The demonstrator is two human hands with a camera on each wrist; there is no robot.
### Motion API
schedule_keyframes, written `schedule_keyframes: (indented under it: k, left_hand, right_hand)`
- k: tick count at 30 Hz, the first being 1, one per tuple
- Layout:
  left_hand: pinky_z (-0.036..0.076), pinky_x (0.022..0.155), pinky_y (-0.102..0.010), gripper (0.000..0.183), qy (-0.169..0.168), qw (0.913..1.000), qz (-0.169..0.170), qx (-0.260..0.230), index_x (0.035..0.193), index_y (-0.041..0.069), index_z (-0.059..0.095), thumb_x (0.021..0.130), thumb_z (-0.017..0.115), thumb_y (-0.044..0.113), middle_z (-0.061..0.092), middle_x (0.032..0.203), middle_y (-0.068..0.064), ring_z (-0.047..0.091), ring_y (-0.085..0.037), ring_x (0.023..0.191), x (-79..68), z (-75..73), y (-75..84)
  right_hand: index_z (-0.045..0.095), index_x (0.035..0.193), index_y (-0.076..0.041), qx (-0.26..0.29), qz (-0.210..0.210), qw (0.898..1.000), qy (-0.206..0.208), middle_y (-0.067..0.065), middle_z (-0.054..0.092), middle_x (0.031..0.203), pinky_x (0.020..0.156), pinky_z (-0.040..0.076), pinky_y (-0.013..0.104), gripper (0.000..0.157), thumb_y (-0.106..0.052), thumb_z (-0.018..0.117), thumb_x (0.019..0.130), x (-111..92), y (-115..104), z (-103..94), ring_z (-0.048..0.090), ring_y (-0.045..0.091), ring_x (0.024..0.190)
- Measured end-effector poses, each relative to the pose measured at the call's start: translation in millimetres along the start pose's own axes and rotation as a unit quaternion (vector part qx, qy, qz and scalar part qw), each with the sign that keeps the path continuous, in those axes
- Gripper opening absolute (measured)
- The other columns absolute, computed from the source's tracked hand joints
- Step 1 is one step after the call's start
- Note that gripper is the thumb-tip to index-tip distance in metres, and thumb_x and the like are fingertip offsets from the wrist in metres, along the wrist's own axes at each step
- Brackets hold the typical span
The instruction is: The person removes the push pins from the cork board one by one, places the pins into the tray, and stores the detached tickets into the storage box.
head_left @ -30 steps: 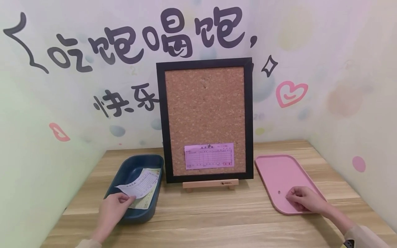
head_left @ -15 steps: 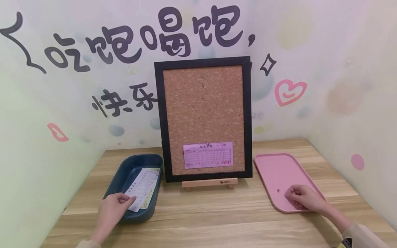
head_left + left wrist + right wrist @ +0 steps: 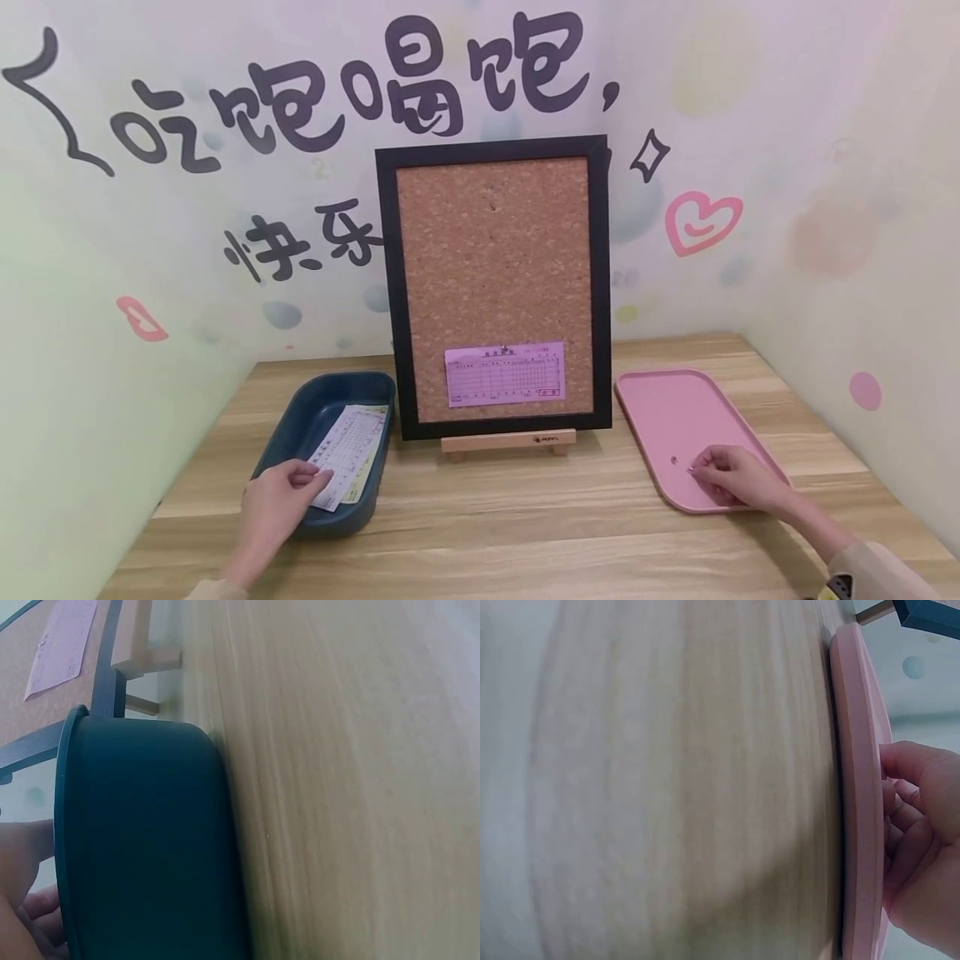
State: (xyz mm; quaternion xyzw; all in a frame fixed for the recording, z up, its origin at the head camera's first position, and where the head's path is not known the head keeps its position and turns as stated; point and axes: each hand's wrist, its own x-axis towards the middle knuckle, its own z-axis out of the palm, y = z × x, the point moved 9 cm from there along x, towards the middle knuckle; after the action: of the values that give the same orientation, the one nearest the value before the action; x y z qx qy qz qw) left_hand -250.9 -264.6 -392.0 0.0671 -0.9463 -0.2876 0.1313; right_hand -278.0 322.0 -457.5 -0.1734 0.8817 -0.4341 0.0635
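Note:
In the head view my left hand (image 3: 281, 500) pinches the left edge of a white printed receipt slip (image 3: 345, 458) in the dark blue bin (image 3: 330, 523). A yellow slip (image 3: 365, 483) lies under it. My right hand (image 3: 738, 477) is low over the pink tray (image 3: 660, 400), thumb and forefinger together on what looks like a tiny pushpin (image 3: 691, 470), mostly hidden. Another small pushpin (image 3: 673, 460) lies on the tray beside the fingertips. A purple receipt slip (image 3: 504, 379) is fixed low on the cork board (image 3: 495, 258) by a pushpin (image 3: 505, 349) at its top edge.
The black-framed cork board leans on a small wooden easel (image 3: 510, 442) between bin and tray. Behind it stands a white wall (image 3: 480, 83) with black lettering. The bin's tall side wall (image 3: 150, 840) fills much of the left wrist view; the wooden table (image 3: 487, 533) lies in front.
The white slip was lifted and curled in my left hand a second ago; now it lies flatter over the yellow slip. My left fingers have shifted slightly along its edge. The right hand stays put.

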Motion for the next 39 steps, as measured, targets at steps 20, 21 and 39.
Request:
schedule_keyframes:
  k: [20, 21, 39]
  left_hand:
    - [0.052, 0.072, -0.040, 0.036, 0.082, 0.9819, 0.137, -0.102, 0.107, -0.001, 0.060, 0.075, 0.073, 0.012, 0.064, 0.101, -0.017, 0.063, -0.026, 0.085, 15.9, 5.2, 88.2]
    - [0.052, 0.072, -0.040, 0.037, 0.080, 0.9802, 0.146, -0.107, 0.108, -0.001, 0.060, 0.075, 0.073, 0.012, 0.064, 0.101, -0.016, 0.063, -0.026, 0.085, 17.2, 7.3, 93.7]
    - [0.053, 0.068, -0.036, 0.038, 0.050, 0.9648, 0.158, -0.204, 0.111, -0.005, 0.057, 0.077, 0.069, 0.005, 0.060, 0.105, -0.018, 0.062, -0.028, 0.086, 33.9, 39.3, 144.1]
  right_hand:
    - [0.056, 0.095, 0.002, -0.053, -0.054, 0.995, 0.068, 0.006, 0.054, 0.075, 0.039, 0.039, 0.024, 0.013, -0.008, 0.057, 0.087, 44, -70, -38.1, 0.044, 0.006, 0.049]
    - [0.056, 0.095, 0.002, -0.056, -0.056, 0.995, 0.067, 0.005, 0.053, 0.075, 0.039, 0.040, 0.025, 0.014, -0.009, 0.058, 0.087, 49, -75, -38.2, 0.044, 0.006, 0.049]
    - [0.057, 0.099, 0.000, -0.095, -0.094, 0.987, 0.085, 0.003, 0.055, 0.075, 0.047, 0.039, 0.023, 0.023, -0.016, 0.064, 0.084, 103, -178, -15.5, 0.046, 0.011, 0.053]
